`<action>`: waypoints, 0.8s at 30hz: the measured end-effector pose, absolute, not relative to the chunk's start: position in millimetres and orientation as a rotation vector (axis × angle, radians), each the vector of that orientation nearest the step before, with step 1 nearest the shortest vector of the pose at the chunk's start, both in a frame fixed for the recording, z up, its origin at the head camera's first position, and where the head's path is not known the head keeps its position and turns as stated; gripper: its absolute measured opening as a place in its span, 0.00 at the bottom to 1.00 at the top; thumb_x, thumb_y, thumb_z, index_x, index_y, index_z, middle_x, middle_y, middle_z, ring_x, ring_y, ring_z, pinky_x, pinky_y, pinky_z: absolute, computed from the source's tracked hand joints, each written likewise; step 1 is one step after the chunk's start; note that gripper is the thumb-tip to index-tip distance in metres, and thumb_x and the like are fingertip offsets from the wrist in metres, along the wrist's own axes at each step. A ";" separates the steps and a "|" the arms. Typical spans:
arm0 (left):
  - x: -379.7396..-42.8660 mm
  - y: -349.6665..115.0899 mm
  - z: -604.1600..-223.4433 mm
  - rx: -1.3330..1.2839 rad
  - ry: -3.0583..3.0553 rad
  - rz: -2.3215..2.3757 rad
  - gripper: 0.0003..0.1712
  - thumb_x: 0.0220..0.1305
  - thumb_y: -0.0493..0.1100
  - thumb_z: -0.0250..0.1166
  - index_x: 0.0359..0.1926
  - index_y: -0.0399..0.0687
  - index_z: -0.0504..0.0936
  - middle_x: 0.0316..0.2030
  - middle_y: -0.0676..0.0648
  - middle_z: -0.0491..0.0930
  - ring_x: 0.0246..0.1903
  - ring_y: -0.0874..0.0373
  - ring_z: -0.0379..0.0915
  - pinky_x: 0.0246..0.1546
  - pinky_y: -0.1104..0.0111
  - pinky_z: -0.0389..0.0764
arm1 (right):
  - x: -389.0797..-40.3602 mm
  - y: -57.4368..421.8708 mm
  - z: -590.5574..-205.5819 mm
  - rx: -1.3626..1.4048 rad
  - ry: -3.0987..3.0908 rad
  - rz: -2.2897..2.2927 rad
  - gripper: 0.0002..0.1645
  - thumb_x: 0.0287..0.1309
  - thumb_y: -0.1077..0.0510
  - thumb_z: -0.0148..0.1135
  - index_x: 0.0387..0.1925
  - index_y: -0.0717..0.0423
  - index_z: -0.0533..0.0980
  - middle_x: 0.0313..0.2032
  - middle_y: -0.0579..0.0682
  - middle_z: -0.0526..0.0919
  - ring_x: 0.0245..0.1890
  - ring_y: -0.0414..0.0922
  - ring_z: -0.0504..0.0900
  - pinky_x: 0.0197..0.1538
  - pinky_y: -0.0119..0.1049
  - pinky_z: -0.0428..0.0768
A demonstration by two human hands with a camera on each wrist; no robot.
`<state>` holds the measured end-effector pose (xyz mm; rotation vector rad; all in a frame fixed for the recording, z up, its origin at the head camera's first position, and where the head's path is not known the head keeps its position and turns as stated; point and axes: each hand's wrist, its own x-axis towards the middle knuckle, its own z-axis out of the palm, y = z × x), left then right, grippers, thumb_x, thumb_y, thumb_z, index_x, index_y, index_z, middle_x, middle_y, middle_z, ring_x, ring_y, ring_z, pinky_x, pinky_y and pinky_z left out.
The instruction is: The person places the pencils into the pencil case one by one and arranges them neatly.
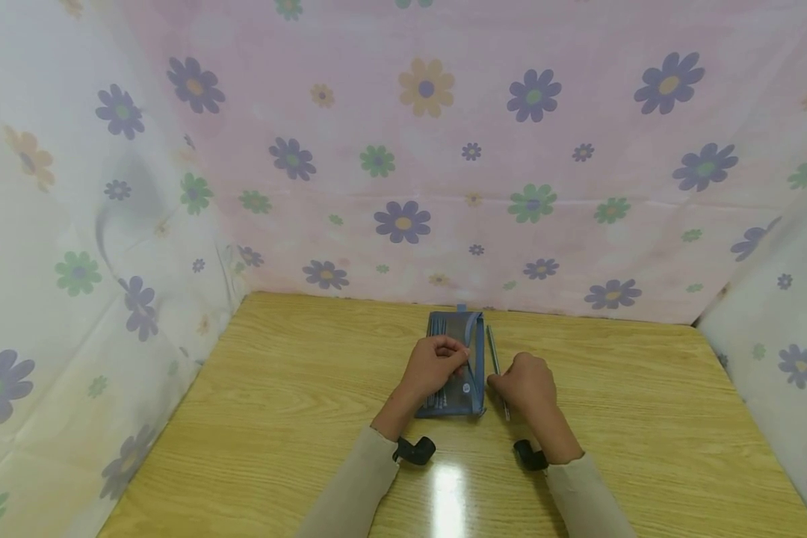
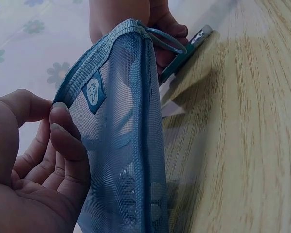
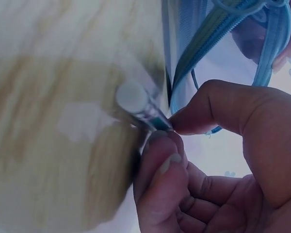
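Observation:
A blue mesh zip pouch (image 1: 453, 329) lies on the table, its zipped side open toward the right. My left hand (image 1: 437, 366) pinches the pouch's edge between thumb and fingertips, lifting that side, as the left wrist view shows near the oval label (image 2: 93, 91). Just right of the pouch, my right hand (image 1: 527, 385) pinches a green pencil (image 1: 494, 347) close to its end. That end carries a white eraser (image 3: 132, 97) and points toward me. The pencil's far end reaches along the pouch's right side.
A wood-grain table (image 1: 296, 373) is under both hands. Flowered cloth (image 1: 350, 179) hangs behind it and at both sides. A pull loop (image 2: 167, 39) hangs at the pouch's near corner. Each wrist wears a black camera mount (image 1: 415, 450).

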<state>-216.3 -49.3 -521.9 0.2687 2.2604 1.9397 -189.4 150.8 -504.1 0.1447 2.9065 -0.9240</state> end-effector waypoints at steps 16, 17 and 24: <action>-213.8 -48.6 -519.1 0.272 2.267 1.940 0.10 0.73 0.44 0.71 0.42 0.41 0.89 0.32 0.41 0.88 0.33 0.42 0.87 0.31 0.65 0.83 | -185.8 150.6 -492.1 0.098 2.904 -0.970 0.26 0.55 0.56 0.72 0.06 0.50 0.73 0.08 0.40 0.67 0.12 0.39 0.64 0.18 0.32 0.61; -213.8 -48.8 -519.3 0.274 2.268 1.937 0.10 0.74 0.44 0.71 0.42 0.41 0.89 0.32 0.41 0.88 0.33 0.42 0.87 0.31 0.64 0.83 | -185.7 150.2 -491.3 0.096 2.906 -0.974 0.26 0.55 0.56 0.72 0.05 0.50 0.72 0.08 0.40 0.67 0.11 0.39 0.63 0.18 0.32 0.61; -213.4 -49.2 -519.7 0.283 2.267 1.937 0.09 0.74 0.44 0.70 0.43 0.41 0.89 0.32 0.40 0.88 0.34 0.40 0.86 0.33 0.61 0.84 | -185.3 149.3 -490.2 0.068 2.912 -1.006 0.24 0.56 0.57 0.72 0.07 0.51 0.75 0.09 0.42 0.70 0.12 0.40 0.67 0.20 0.33 0.64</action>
